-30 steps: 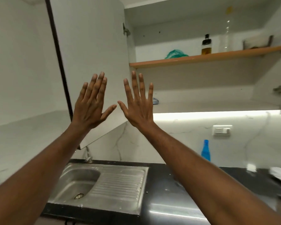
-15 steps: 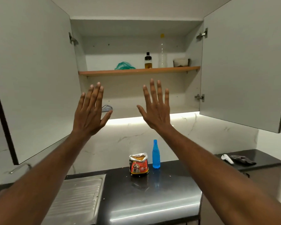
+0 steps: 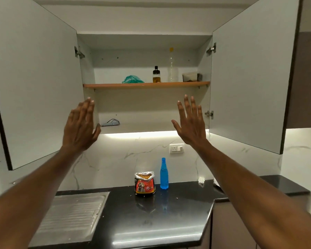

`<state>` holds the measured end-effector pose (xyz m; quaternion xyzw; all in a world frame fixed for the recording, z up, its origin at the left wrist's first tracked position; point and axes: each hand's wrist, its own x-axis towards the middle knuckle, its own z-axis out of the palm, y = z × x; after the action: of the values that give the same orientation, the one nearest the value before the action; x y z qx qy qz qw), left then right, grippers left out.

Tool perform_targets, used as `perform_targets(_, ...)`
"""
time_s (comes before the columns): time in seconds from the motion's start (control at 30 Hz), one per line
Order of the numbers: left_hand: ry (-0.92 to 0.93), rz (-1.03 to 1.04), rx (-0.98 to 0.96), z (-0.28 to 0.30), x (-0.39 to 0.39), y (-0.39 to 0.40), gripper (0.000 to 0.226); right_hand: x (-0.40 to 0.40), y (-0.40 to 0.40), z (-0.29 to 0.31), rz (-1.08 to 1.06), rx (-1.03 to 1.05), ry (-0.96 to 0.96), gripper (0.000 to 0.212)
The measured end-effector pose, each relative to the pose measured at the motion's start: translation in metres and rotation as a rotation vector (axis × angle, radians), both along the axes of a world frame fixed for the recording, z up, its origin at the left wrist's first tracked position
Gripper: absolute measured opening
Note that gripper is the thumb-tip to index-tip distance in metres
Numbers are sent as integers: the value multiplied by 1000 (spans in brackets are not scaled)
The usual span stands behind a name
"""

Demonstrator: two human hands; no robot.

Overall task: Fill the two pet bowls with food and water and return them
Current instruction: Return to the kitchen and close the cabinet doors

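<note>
An open red bag of pet food, kibble showing at its top, stands on the black counter. A blue water bottle stands just right of it. My left hand is raised with straight fingers in front of the open wall cabinet's left side, holding nothing. My right hand is raised the same way, fingers spread, before the cabinet's lower shelf. No pet bowls show in this view.
Both cabinet doors hang open to the sides. The upper shelf holds a green net bag, a dark bottle, a clear bottle and a box. A steel sink drainboard lies at left; a wall socket sits above the counter.
The view has swung right from the sink to face the cabinet squarely. My two hands have moved apart, and the food bag and bottle have come into view.
</note>
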<state>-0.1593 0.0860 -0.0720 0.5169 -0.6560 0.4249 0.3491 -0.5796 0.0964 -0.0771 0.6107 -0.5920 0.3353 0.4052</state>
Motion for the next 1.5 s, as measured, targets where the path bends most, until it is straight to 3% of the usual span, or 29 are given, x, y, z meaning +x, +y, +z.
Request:
perform_targets(0.23, -194, -96, -6, 22, -78, 36, 71, 9, 36, 7, 196, -15, 115, 76)
perform_targets(0.67, -154, -161, -39, 41, -132, 57, 73, -57, 75, 29, 93, -99, 31, 71)
perform_targets(0.97, -184, -362, 49, 36, -273, 44, 77, -122, 89, 29, 16, -137, -13, 67)
perform_targets(1.2, -363, -601, 41, 58, -445, 39, 74, -215, 102, 9, -152, -177, -186, 67)
perform_targets(1.37, -565, -734, 30, 62, -561, 40, 74, -282, 105, -9, -286, -172, -484, 72)
perform_targets(1.5, -736, -699, -37, 60, -620, 36, 70, -318, 95, -13, -273, -99, -633, 75)
